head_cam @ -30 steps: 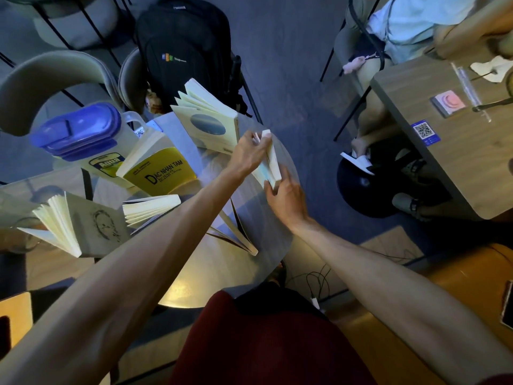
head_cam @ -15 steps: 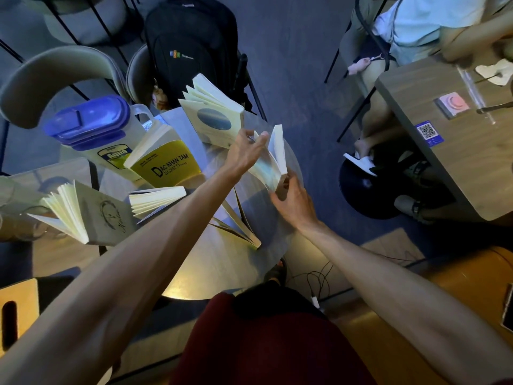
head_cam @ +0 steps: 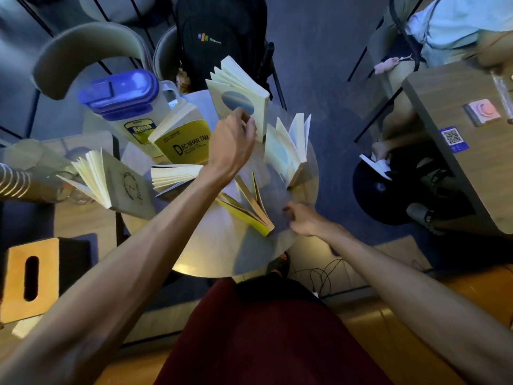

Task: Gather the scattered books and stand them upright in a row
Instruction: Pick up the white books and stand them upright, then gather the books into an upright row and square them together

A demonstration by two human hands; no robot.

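Several books stand upright with fanned pages on the round metal table (head_cam: 222,254). My left hand (head_cam: 233,145) reaches across and pinches the lower corner of the cream book with a blue oval (head_cam: 238,90) at the back. To its right, a pale blue book (head_cam: 288,151) stands free. My right hand (head_cam: 302,220) hovers open at the table's right edge, beside a yellow-edged book (head_cam: 247,209). A yellow "Dac Nhan Tam" book (head_cam: 186,143), a grey book with a sketched portrait (head_cam: 122,187) and a fanned book (head_cam: 175,175) partly under my forearm stand to the left.
A blue-lidded jug (head_cam: 125,98) stands at the table's back left. Behind it are chairs and a black backpack (head_cam: 219,37). Another person sits at a wooden table (head_cam: 458,162) on the right. A wooden box (head_cam: 30,276) is at the left and cables (head_cam: 319,273) lie on the floor.
Both hands let go of the pale blue book, which now stands alone. My left hand moved back to the cream book, and my right hand dropped toward the table's near right edge.
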